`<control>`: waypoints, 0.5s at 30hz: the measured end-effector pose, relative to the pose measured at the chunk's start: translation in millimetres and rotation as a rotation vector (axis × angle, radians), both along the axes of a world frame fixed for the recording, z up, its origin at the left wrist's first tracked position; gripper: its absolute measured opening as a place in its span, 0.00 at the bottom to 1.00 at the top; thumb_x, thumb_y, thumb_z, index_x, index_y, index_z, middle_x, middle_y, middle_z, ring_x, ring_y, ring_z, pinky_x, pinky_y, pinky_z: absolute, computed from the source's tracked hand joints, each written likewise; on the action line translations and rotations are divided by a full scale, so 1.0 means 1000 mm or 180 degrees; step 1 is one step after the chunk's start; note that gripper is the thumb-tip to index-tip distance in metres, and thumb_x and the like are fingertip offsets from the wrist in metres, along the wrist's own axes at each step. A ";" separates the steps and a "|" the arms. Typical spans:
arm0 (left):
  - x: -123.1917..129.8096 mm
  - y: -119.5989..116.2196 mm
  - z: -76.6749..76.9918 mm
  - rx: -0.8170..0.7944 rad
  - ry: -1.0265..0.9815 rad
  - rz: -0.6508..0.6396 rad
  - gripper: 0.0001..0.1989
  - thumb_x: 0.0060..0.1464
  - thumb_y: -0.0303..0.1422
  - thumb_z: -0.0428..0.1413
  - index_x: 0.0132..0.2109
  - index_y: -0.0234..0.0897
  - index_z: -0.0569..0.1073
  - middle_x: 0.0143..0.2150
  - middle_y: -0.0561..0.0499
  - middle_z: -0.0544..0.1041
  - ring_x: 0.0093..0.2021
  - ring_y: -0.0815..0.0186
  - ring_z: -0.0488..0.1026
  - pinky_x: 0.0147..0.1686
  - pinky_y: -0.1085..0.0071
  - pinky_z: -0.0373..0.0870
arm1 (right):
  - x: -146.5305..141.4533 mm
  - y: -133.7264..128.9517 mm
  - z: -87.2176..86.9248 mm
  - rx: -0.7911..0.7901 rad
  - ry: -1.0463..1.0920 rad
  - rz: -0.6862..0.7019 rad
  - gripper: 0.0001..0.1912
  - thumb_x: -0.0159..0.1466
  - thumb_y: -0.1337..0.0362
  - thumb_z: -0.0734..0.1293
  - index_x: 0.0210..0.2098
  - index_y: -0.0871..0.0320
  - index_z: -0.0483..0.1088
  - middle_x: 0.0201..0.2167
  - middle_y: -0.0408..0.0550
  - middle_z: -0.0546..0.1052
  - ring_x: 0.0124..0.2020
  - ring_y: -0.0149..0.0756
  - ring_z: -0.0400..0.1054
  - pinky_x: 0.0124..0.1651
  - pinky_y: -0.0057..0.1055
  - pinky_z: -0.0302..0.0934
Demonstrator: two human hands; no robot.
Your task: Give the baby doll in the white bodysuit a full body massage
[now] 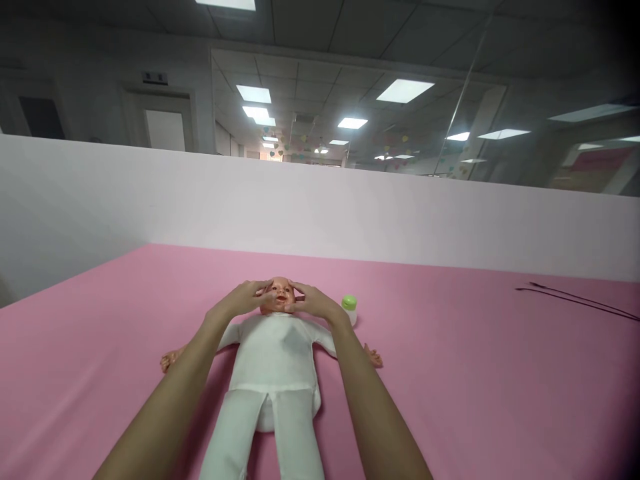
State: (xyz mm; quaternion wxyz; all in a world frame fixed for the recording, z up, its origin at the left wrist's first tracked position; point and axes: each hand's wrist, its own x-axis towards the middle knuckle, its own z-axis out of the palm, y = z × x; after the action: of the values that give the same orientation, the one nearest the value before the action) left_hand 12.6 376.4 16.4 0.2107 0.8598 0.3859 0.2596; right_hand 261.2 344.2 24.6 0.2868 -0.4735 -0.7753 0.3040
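L hand point(237, 300), R hand point(314, 303) on doll point(273, 353)

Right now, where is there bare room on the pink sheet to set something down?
Pink sheet lies bare right of the doll, between the green-capped bottle and the thin black cords, and left of the doll's arm. It is crowded at the doll's head, where your left hand and right hand cup the face, with the bottle close by.
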 end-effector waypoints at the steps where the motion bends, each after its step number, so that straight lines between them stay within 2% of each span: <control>1: 0.003 -0.001 0.000 0.0079 0.0050 0.0094 0.22 0.60 0.55 0.54 0.45 0.42 0.78 0.32 0.50 0.77 0.32 0.59 0.71 0.33 0.68 0.62 | -0.003 -0.001 0.001 0.0010 -0.0013 -0.0003 0.35 0.59 0.60 0.77 0.65 0.47 0.71 0.59 0.48 0.79 0.56 0.49 0.73 0.56 0.41 0.68; 4: 0.010 -0.004 0.000 0.0227 0.0241 0.0299 0.21 0.54 0.53 0.61 0.46 0.42 0.77 0.30 0.52 0.75 0.31 0.59 0.69 0.31 0.69 0.59 | -0.006 0.001 0.000 0.0114 -0.0158 -0.0072 0.34 0.57 0.63 0.77 0.63 0.48 0.72 0.53 0.46 0.81 0.51 0.47 0.74 0.52 0.39 0.69; 7: 0.005 -0.003 -0.001 0.0053 0.0116 0.0173 0.19 0.64 0.50 0.51 0.45 0.43 0.77 0.30 0.52 0.75 0.30 0.60 0.68 0.32 0.68 0.60 | 0.000 0.009 -0.007 0.0138 -0.0223 -0.0129 0.19 0.68 0.53 0.69 0.55 0.52 0.77 0.48 0.48 0.82 0.46 0.46 0.75 0.51 0.42 0.68; 8: 0.003 -0.002 -0.001 -0.0042 0.0033 0.0133 0.21 0.67 0.50 0.46 0.42 0.42 0.77 0.30 0.51 0.75 0.30 0.60 0.68 0.33 0.67 0.61 | 0.003 0.011 -0.010 0.0127 -0.0208 -0.0151 0.20 0.71 0.50 0.64 0.53 0.53 0.78 0.47 0.50 0.83 0.46 0.47 0.75 0.52 0.43 0.68; 10: 0.000 0.001 -0.002 -0.0173 -0.0070 0.0156 0.27 0.70 0.50 0.39 0.38 0.42 0.76 0.30 0.50 0.77 0.31 0.59 0.70 0.34 0.67 0.64 | 0.008 0.015 -0.014 0.0130 -0.0161 -0.0218 0.26 0.74 0.45 0.59 0.54 0.55 0.78 0.51 0.53 0.82 0.51 0.50 0.74 0.56 0.45 0.66; 11: 0.000 0.002 -0.004 -0.0187 -0.0069 0.0209 0.28 0.70 0.52 0.38 0.37 0.42 0.76 0.32 0.49 0.78 0.33 0.58 0.72 0.35 0.66 0.65 | 0.009 0.016 -0.015 0.0132 -0.0140 -0.0239 0.27 0.73 0.44 0.60 0.58 0.55 0.77 0.55 0.54 0.81 0.55 0.51 0.73 0.59 0.45 0.65; 13: 0.003 0.005 -0.007 -0.0127 0.0019 0.0346 0.28 0.69 0.54 0.39 0.41 0.43 0.78 0.38 0.46 0.82 0.38 0.54 0.77 0.38 0.65 0.67 | 0.007 0.014 -0.015 0.0120 -0.0136 -0.0307 0.30 0.72 0.43 0.63 0.65 0.54 0.72 0.63 0.56 0.76 0.62 0.52 0.69 0.65 0.46 0.61; 15: 0.009 0.008 -0.014 0.0008 0.0154 0.0487 0.27 0.69 0.53 0.40 0.49 0.44 0.78 0.45 0.43 0.84 0.47 0.50 0.79 0.43 0.63 0.69 | 0.001 0.010 -0.013 0.0095 -0.0186 -0.0432 0.34 0.71 0.42 0.64 0.68 0.56 0.68 0.66 0.58 0.73 0.65 0.53 0.67 0.67 0.47 0.60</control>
State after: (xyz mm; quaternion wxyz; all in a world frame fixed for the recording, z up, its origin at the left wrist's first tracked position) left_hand 21.4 384.6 2.3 0.1798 0.8341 0.4551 0.2547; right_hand 262.6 354.1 11.8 0.2910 -0.5293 -0.7540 0.2583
